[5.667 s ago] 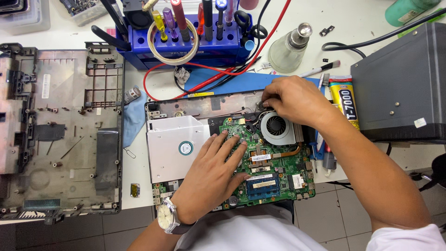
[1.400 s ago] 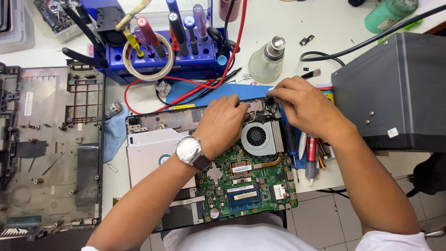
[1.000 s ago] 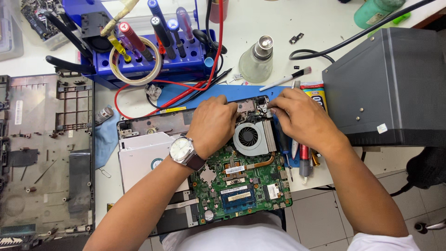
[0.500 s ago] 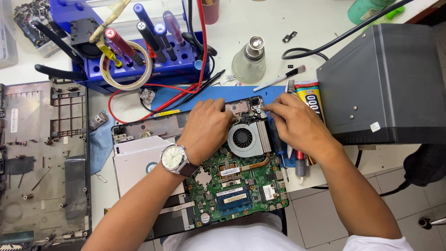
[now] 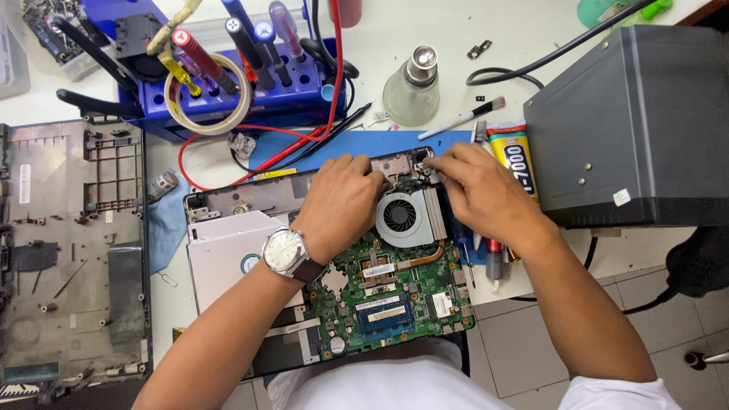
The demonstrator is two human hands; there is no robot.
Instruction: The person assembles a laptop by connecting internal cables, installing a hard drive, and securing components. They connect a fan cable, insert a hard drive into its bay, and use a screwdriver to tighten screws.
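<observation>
At the far edge of an opened laptop base, both hands meet over the corner beside the cooling fan [image 5: 401, 216]. The left hand [image 5: 339, 203], wearing a wristwatch [image 5: 285, 253], lies palm down with fingers curled onto the metal corner piece [image 5: 396, 164]; whether it grips anything cannot be told. Just to its right, the right hand [image 5: 486, 193] has its fingertips [image 5: 434, 162] pinched together on a small part at that same corner, too small to identify.

Below the hands sits the green motherboard [image 5: 387, 292], with the round fan and its copper heat pipe between the two wrists. Left of the left wrist is a silver optical drive [image 5: 224, 250].

Judging from the pose, the step in hand seems to be freeing or seating a small fitting near the fan; the next move would call for a steady, fine pinch while the left hand braces the board.

Beyond the fingers lies a blue mat [image 5: 364, 144], a blue tool rack [image 5: 243, 91] of screwdrivers, and a glass dispenser bottle [image 5: 412, 91]. Right of the right hand are a glue tube [image 5: 514, 156] and a dark grey box [image 5: 630, 121]. Far left rests a detached laptop bottom cover [image 5: 72, 250].
</observation>
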